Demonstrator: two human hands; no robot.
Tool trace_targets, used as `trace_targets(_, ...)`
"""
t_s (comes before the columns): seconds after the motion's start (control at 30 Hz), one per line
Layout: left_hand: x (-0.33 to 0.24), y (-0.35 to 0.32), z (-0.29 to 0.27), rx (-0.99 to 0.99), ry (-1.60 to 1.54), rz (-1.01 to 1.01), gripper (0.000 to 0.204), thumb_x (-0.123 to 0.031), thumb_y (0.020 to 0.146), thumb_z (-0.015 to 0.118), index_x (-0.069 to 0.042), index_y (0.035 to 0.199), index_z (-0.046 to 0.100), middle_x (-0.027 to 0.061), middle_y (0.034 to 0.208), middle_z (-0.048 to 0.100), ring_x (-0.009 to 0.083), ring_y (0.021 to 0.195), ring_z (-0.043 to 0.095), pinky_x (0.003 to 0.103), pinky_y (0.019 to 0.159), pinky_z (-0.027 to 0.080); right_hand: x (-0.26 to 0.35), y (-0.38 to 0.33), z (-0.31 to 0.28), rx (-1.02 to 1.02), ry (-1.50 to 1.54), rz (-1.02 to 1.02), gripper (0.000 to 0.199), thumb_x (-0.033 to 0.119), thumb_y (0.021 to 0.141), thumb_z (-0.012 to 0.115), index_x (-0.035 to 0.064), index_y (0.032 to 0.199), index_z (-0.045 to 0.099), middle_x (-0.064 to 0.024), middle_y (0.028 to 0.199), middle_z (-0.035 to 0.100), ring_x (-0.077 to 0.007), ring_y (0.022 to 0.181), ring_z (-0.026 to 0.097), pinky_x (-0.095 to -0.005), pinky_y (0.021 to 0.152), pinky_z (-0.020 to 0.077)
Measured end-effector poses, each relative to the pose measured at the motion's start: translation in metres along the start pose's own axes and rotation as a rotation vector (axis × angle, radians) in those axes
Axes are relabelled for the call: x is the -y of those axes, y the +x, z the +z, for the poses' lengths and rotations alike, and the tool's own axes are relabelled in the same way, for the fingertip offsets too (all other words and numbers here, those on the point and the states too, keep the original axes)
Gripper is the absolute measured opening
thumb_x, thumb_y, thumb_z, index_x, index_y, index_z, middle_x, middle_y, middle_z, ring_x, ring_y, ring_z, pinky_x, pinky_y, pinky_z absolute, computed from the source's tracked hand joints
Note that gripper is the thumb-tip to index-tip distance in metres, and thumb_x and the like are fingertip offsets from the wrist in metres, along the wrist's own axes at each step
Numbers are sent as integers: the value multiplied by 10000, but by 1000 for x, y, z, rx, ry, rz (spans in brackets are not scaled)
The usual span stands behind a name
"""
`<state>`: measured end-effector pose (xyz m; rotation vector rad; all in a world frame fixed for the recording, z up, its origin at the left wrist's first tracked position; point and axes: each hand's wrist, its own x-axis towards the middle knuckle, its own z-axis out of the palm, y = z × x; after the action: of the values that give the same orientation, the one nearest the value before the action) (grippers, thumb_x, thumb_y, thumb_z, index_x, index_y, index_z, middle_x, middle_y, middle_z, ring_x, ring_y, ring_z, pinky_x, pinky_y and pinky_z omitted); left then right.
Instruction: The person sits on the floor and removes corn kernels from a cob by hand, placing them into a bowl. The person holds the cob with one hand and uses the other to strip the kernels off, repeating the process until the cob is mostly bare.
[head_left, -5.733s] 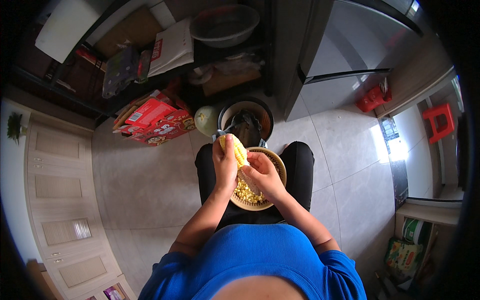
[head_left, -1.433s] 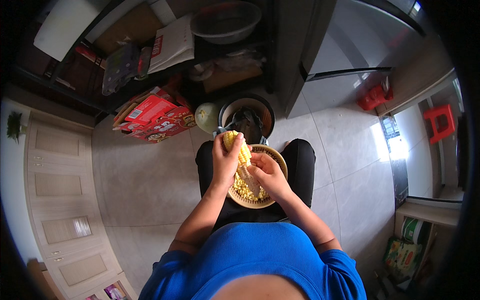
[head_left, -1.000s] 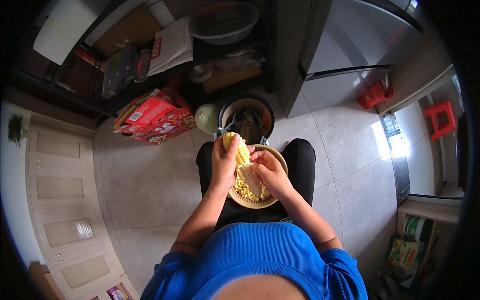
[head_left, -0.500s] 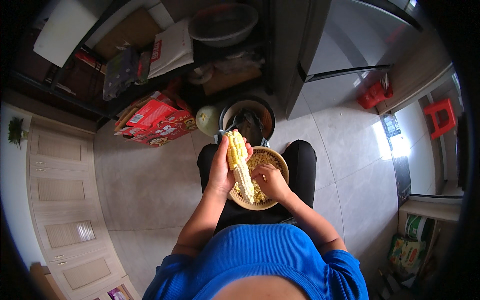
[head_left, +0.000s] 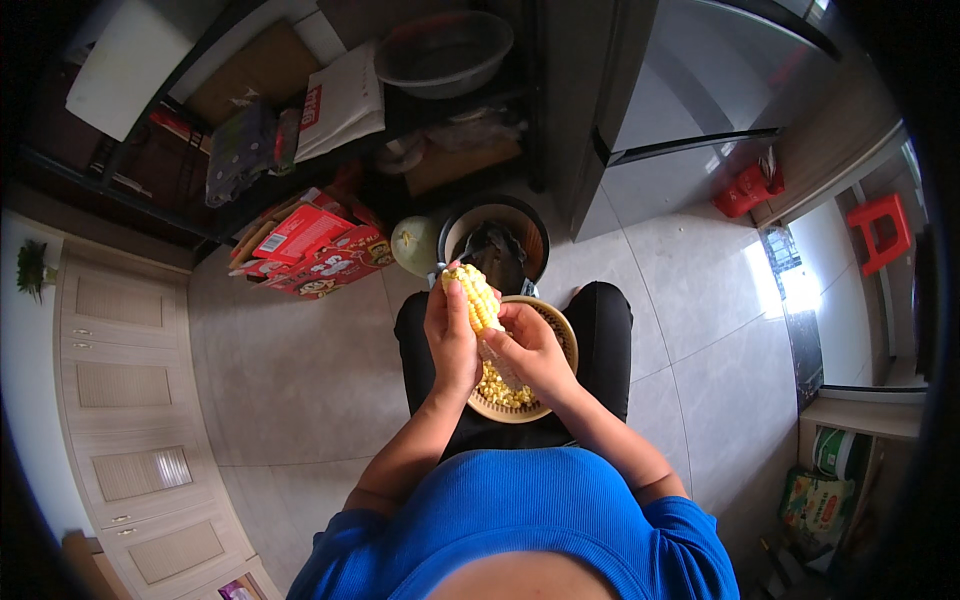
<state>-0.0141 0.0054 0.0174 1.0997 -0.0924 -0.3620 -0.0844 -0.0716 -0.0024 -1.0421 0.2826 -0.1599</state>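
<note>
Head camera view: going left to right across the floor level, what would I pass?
Pale cabinet doors → red cartons → left hand gripping the corn cob → right hand over the woven bowl of kernels → red stool.

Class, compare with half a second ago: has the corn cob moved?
Yes. The corn cob has tipped back towards the dark pot, off the bowl.

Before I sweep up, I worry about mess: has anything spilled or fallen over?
No kernels show on the floor; they sit in the bowl. Only the red boxes lie tumbled by the shelf.
</note>
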Motion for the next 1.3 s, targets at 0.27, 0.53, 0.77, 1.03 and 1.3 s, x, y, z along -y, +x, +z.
trace_targets(0.27,-4,3,3,-23,38,38,336,-303,927,429,-17,1098,469,74,847,565,139,726,579,254,643,485,17,0,8,-22,-51,87,266,55,833,523,-41,1075,465,-66,978,556,-108,899,527,-230,793,419)
trace_targets(0.53,-10,8,4,-42,84,39,312,-261,912,476,2,1081,470,69,847,561,124,709,570,237,629,478,23,-2,10,-10,-22,72,327,33,817,518,-51,1127,456,-78,1025,558,-112,915,541,-231,803,427)
trace_targets(0.77,-4,11,3,-111,199,115,288,-313,913,457,-29,948,482,75,784,558,125,678,557,242,609,470,24,1,10,22,-50,87,348,67,833,556,-66,1133,440,-86,1035,552,-123,946,535,-247,837,422)
trace_targets(1.03,-5,11,3,-105,214,111,277,-304,908,471,-31,952,483,74,790,561,130,676,560,246,607,473,21,-1,10,25,-139,40,341,69,838,536,-63,1139,444,-77,1001,558,-111,897,543,-233,787,436)
trace_targets(1.3,-18,11,6,-49,27,-52,294,-227,873,548,-27,1038,411,94,871,554,149,730,575,268,634,493,34,-1,5,13,-93,139,332,138,846,562,-60,1097,471,-51,879,566,-69,759,529,-204,655,432)
